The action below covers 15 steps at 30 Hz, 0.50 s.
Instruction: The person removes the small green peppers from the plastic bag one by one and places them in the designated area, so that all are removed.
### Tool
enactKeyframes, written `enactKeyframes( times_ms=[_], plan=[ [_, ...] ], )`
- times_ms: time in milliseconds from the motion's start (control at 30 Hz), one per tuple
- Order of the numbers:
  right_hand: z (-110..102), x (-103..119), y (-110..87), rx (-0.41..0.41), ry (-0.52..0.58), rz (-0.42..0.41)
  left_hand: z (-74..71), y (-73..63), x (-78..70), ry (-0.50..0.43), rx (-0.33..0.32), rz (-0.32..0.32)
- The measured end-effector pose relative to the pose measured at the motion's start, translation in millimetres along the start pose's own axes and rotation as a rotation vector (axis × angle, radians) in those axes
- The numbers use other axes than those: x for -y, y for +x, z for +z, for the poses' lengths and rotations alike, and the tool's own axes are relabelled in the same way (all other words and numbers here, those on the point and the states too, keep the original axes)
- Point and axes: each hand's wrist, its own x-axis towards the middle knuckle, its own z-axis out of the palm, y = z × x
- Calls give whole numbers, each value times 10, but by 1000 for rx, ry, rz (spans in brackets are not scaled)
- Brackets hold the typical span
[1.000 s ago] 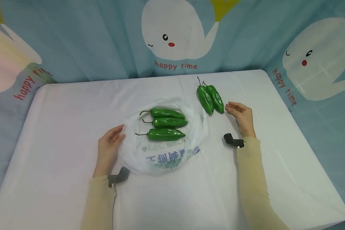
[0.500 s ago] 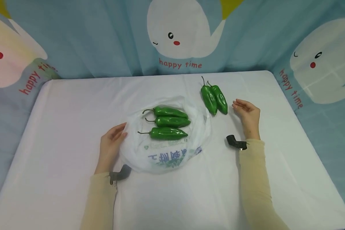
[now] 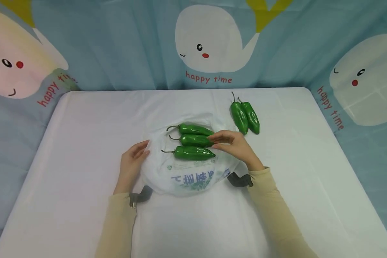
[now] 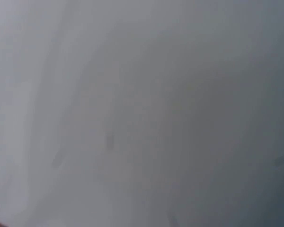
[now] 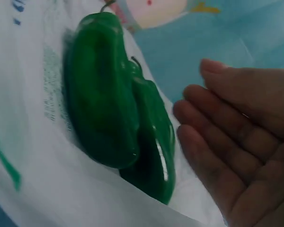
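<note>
1. Green chili peppers (image 3: 195, 140), three of them, lie side by side inside the rumpled rim of a white plastic bag (image 3: 154, 181), stems toward the left on my head feed; blue characters and a green pattern show on the film just below them.
2. Two more peppers (image 3: 239, 116) sit well toward the far edge, just past the bag's right side, together on the cloth with stems pointing away from me.
3. I have the right hand (image 3: 233, 145) at the tips of the trio, its fingertips overlapping the end of the middle one. From the wrist I see its fingers loosely bent, apart from the peppers, holding nothing.
4. I see the left hand (image 3: 131, 162) at the bag's left rim, thumb and fingers bent toward it; I cannot tell whether they pinch the film. Its wrist feed is a pale blur.
5. Under everything is a white tabletop (image 3: 193, 225) with soft creases and rounded far corners.
6. Around it hangs a pale blue curtain (image 3: 122, 61), behind and on both sides, carrying cartoon whales (image 3: 209, 39) with red "happy time" lettering; the leftmost is tinted pink and yellow.
</note>
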Motion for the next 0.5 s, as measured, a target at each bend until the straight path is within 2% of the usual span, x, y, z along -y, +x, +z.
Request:
enactKeyframes(
  times_ms=[67, 133, 500],
  plan=[
    [99, -31, 11, 91, -74, 18, -7, -17, 24, -11, -1, 8],
    [160, -51, 20, 135, -143, 24, -6, -23, 37, -28, -7, 22],
    [336, -80, 77, 183, -446, 16, -41, -13, 27, -66, 9, 61]
  ],
)
